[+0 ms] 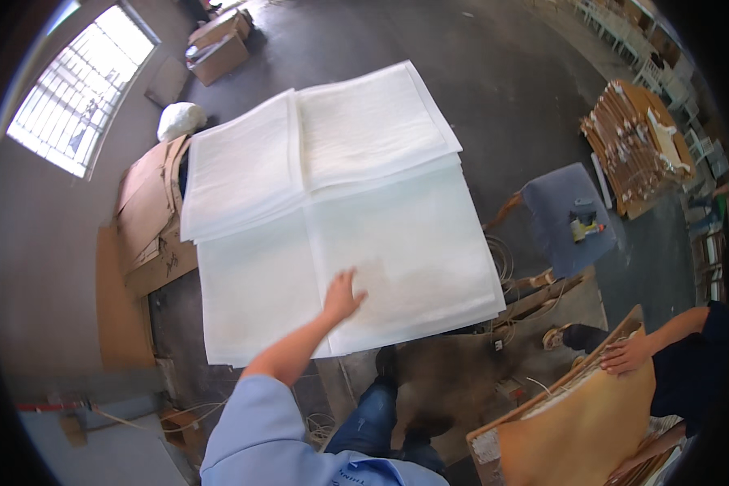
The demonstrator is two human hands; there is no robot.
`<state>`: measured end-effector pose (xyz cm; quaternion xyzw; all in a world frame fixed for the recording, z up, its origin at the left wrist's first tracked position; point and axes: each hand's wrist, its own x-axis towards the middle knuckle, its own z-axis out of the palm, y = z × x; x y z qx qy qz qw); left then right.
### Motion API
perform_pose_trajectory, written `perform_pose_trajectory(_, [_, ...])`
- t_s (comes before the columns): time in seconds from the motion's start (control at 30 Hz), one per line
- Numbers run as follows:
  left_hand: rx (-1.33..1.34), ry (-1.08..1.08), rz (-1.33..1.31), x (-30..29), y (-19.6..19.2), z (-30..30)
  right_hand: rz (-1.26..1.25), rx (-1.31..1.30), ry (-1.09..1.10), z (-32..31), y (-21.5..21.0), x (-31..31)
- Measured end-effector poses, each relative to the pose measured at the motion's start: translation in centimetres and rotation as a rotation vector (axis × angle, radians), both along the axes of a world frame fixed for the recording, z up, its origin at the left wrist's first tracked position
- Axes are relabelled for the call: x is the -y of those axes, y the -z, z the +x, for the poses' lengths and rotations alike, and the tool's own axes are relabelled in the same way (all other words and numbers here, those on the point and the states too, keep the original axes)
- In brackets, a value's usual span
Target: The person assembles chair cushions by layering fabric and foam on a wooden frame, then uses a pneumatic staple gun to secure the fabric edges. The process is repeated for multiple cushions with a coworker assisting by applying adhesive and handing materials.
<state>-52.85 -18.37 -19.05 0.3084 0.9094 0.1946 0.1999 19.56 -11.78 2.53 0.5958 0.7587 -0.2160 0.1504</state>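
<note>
My left hand (344, 296) reaches out over broad stacks of thin white sheets, its fingers spread and holding nothing. Under it lies the near right stack (413, 251), close to the seam with the near left stack (255, 283). Whether the fingertips touch the top sheet, I cannot tell. Two more white stacks lie beyond, a far left one (239, 154) and a far right one (373, 121), overlapping the near ones. My right hand does not show.
At lower right a co-worker's hand (626, 354) rests on a tan padded panel (579, 421). A grey-blue padded seat (555, 206) carries a yellow-and-black tool (585, 229). Stacked brown pieces (636, 146) stand farther right. Cardboard (150, 202) leans along the left. Cables (502, 259) hang nearby.
</note>
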Motion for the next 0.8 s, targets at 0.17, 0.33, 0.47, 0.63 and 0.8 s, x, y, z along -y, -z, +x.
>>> perform_pose_trajectory(0.17, [-0.501, 0.101, -0.095, -9.7, 2.5, -19.8, -0.045, 0.132, 0.060, -4.2, -0.7, -2.4])
perform_pose_trajectory(0.33, [-0.728, 0.143, -0.280, -16.9, 5.1, -28.3, 0.009, 0.190, -0.011, -8.5, -1.1, -2.9])
perform_pose_trajectory(0.47, [-0.622, 0.220, -0.203, -21.1, 5.8, -31.8, -0.049, 0.320, 0.223, -10.6, -1.9, -1.1])
perform_pose_trajectory(0.63, [-0.369, 0.141, -0.073, -19.0, 3.3, -33.7, -0.018, 0.293, 0.043, -11.0, -1.6, -1.8])
perform_pose_trajectory(0.8, [-0.320, 0.246, -0.098, -16.1, 0.8, -31.4, -0.039, 0.311, -0.006, -9.7, -1.9, -1.9])
